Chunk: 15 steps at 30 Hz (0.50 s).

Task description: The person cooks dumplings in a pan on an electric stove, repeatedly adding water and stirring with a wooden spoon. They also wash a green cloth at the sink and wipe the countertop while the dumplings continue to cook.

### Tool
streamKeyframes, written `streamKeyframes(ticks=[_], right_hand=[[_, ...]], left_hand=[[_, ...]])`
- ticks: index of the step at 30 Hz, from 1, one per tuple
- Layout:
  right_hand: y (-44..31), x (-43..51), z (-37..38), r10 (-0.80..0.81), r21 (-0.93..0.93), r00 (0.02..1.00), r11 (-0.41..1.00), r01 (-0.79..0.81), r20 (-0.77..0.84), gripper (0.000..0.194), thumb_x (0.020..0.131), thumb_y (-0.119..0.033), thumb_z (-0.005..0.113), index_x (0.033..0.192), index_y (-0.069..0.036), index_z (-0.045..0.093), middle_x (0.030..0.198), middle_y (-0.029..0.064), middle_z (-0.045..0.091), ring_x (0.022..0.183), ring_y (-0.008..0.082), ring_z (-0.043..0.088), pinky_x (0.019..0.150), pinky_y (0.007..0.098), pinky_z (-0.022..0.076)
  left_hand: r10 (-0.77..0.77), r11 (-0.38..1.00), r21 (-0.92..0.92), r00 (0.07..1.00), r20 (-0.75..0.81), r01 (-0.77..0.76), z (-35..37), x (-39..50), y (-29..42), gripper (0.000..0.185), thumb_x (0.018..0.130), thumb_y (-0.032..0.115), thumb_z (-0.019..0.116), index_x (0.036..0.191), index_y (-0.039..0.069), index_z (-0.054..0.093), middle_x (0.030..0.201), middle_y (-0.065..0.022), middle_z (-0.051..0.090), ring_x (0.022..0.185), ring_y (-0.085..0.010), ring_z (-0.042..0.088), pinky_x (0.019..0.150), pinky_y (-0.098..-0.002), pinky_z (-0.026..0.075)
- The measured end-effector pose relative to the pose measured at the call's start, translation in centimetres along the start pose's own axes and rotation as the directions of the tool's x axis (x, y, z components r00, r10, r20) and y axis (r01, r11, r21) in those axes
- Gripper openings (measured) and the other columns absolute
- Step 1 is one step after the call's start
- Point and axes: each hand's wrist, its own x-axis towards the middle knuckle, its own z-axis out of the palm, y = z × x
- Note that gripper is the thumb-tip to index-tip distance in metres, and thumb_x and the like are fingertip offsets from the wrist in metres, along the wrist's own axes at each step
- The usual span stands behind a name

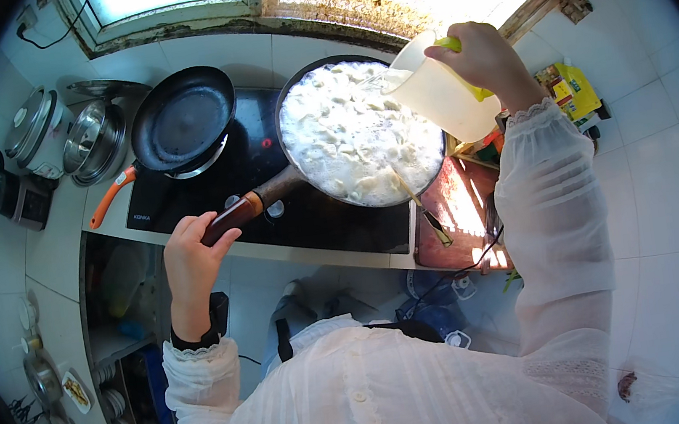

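Observation:
My left hand [197,255] is closed around the brown handle of a large wok [287,129] on the cooktop's right side. Pale dumplings [354,121] in white, foamy liquid fill the wok. In my right hand [477,61] is the green handle of a translucent plastic pitcher [450,103], tilted over the wok's upper right rim. Clear liquid runs from its spout into the wok. A utensil [432,219] leans on the wok's lower right rim with one end among the dumplings.
A black frying pan [182,120] with an orange handle sits at the left of the glass cooktop [329,232]. Farther left are steel bowls [92,140], a rice cooker [37,138] and a blender [13,195]. A reddish board [450,211] and a yellow package [576,91] lie to the right.

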Motion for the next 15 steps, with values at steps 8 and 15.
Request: streamKeyframes(ticks=[8,15], right_hand=[[-2.7,-2.2,-0.5,-0.124,0.124,0.992,0.984,0.125,-0.017,0.042,0.079,-0.039,0.068,0.077,0.003,0.064,0.069,0.0203,0.061,0.063,0.0323,0.060,0.063,0.0397,0.0475],[-2.9,-5.5,-1.2,-0.083,0.156,0.990,0.986,0.065,0.114,0.039,0.078,-0.035,0.070,0.071,0.003,0.060,0.064,0.0189,0.058,0.059,0.0308,0.058,0.058,0.0388,0.0444]], left_hand=[[-0.009,1.000,0.010,1.000,0.019,0.009,0.0,0.0,0.1,0.034,0.068,0.018,0.080,0.093,0.000,0.067,0.080,-0.0110,0.062,0.067,-0.0235,0.062,0.059,-0.0288,0.049],[0.009,1.000,0.008,0.999,0.031,-0.009,0.0,0.1,-0.1,0.033,0.068,0.019,0.080,0.093,0.000,0.067,0.078,-0.0103,0.062,0.065,-0.0231,0.061,0.059,-0.0291,0.049]])
